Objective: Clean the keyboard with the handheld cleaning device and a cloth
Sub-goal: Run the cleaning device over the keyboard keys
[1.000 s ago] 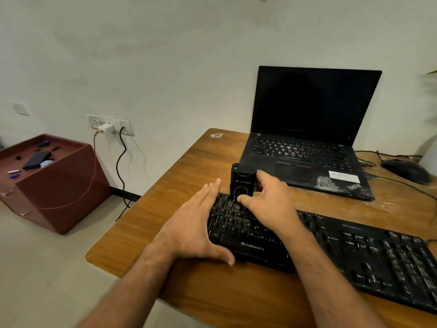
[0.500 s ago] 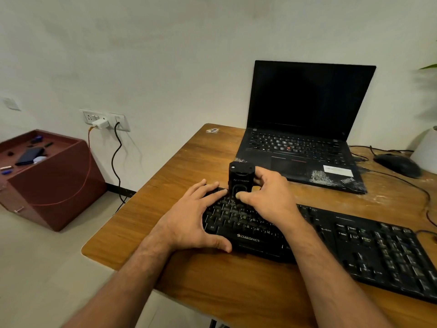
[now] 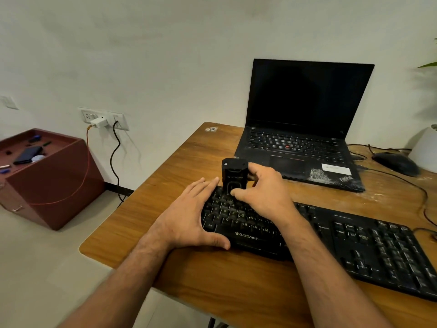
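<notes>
Handheld cleaning device on the keyboard's far left keys

The right hand (image 3: 262, 192) grips the black handheld cleaning device (image 3: 234, 177) upright on the Zebronics keyboard (image 3: 335, 240); just left of that grip, the left hand (image 3: 189, 216) lies flat, fingers straight, bracing the keyboard's end.

You had both forearms bare, entering from the bottom of the frame, with no sleeve reaching into view. Your left hand (image 3: 189, 218), at lower centre, and your right hand (image 3: 262, 192), just right of it, wore no gloves, rings, or watch that showed.
</notes>
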The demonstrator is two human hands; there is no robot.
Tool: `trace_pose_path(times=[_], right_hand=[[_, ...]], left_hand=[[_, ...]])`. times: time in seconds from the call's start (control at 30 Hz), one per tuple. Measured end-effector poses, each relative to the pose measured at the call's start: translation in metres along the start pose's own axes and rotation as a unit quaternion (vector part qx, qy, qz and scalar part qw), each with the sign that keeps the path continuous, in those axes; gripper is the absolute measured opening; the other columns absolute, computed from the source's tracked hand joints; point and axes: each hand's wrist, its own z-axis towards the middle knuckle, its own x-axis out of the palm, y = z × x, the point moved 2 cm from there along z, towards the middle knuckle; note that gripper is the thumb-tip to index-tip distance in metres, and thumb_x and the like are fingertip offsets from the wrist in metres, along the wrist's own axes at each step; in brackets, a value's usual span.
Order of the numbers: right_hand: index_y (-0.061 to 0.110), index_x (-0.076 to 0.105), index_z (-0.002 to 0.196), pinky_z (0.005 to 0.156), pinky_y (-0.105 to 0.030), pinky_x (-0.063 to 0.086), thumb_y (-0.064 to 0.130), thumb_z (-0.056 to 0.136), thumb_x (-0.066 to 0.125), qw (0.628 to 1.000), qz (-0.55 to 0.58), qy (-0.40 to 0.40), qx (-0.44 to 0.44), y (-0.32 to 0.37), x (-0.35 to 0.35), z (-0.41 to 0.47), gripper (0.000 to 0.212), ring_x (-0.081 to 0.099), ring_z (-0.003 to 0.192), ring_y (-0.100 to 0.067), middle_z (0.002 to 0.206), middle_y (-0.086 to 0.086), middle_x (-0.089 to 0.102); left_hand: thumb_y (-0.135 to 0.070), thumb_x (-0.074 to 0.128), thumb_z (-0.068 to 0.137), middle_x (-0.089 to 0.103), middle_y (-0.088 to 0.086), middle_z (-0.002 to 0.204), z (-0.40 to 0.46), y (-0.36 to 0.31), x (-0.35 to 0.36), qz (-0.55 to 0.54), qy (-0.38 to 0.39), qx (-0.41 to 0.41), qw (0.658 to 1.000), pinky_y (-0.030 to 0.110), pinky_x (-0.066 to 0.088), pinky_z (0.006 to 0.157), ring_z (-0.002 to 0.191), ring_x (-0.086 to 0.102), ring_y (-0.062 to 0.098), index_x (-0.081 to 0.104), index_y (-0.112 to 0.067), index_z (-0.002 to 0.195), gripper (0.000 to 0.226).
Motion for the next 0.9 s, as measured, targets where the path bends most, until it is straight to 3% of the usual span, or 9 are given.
trace_pose_path(times=[0.13,0.23,0.33,0.43,0.6,0.73,0.9], right_hand=[[0.037,0.066,0.116,0.064,-0.017,0.056,0.013,0.077,0.078,0.999,-0.020,-0.045,0.021,-0.002,-0.005,-0.003,0.048,0.065,0.066,0.006,0.097,0.020,0.069],[0.036,0.067,0.112,0.061,-0.013,0.054,0.012,0.076,0.079,1.000,0.003,0.003,0.023,-0.007,-0.010,-0.008,0.045,0.067,0.072,0.006,0.097,0.020,0.069],[0.033,0.067,0.122,0.075,-0.026,0.060,0.013,0.076,0.079,1.000,-0.009,-0.006,0.021,-0.011,-0.012,-0.012,0.051,0.068,0.083,0.001,0.102,0.016,0.072],[0.034,0.067,0.122,0.070,-0.016,0.055,0.013,0.078,0.079,0.998,-0.024,-0.044,0.022,-0.011,-0.019,-0.012,0.050,0.063,0.077,0.009,0.105,0.016,0.071],[0.042,0.067,0.115,0.068,-0.009,0.049,0.019,0.078,0.081,0.998,0.003,0.055,-0.009,-0.002,-0.005,-0.028,0.045,0.064,0.083,0.009,0.095,0.022,0.071],[0.035,0.068,0.117,0.076,-0.024,0.057,0.017,0.080,0.078,0.999,-0.034,-0.031,0.002,-0.003,-0.013,-0.024,0.043,0.067,0.086,0.002,0.101,0.018,0.072],[0.034,0.072,0.110,0.077,-0.017,0.056,0.014,0.076,0.083,0.996,0.009,0.086,-0.017,-0.002,-0.010,-0.033,0.042,0.068,0.089,0.006,0.096,0.019,0.074]], left_hand=[[-0.090,0.071,0.044,0.012,-0.019,0.161,0.000,0.000,0.000,0.003,-0.001,0.001,1.000,0.028,0.004,0.123,0.151,-0.004,0.000,0.003,-0.027,0.161,0.150],[-0.091,0.070,0.044,0.014,-0.019,0.161,0.000,0.000,-0.001,0.002,-0.003,0.007,1.000,0.025,0.004,0.122,0.151,-0.003,0.000,0.006,-0.026,0.161,0.148],[-0.091,0.071,0.045,0.016,-0.021,0.159,0.000,0.000,-0.001,0.005,-0.006,0.008,1.000,0.026,0.005,0.122,0.151,-0.002,0.000,0.008,-0.028,0.161,0.146],[-0.087,0.074,0.046,0.017,-0.024,0.154,-0.001,-0.001,-0.001,0.001,-0.010,0.010,1.000,0.022,0.002,0.118,0.150,-0.002,-0.002,0.009,-0.029,0.161,0.144],[-0.087,0.076,0.046,0.020,-0.017,0.160,0.000,0.001,-0.001,-0.003,-0.013,0.011,1.000,0.033,0.010,0.125,0.151,0.004,0.003,0.013,-0.028,0.161,0.143],[-0.082,0.078,0.048,0.012,-0.026,0.148,-0.001,-0.001,-0.002,-0.001,-0.011,0.006,1.000,0.024,0.003,0.118,0.144,0.000,-0.004,0.009,-0.030,0.161,0.142],[-0.092,0.072,0.045,0.020,-0.016,0.162,0.002,0.005,0.002,0.005,-0.016,0.019,1.000,0.035,0.013,0.125,0.151,0.006,0.004,0.013,-0.029,0.161,0.145]])
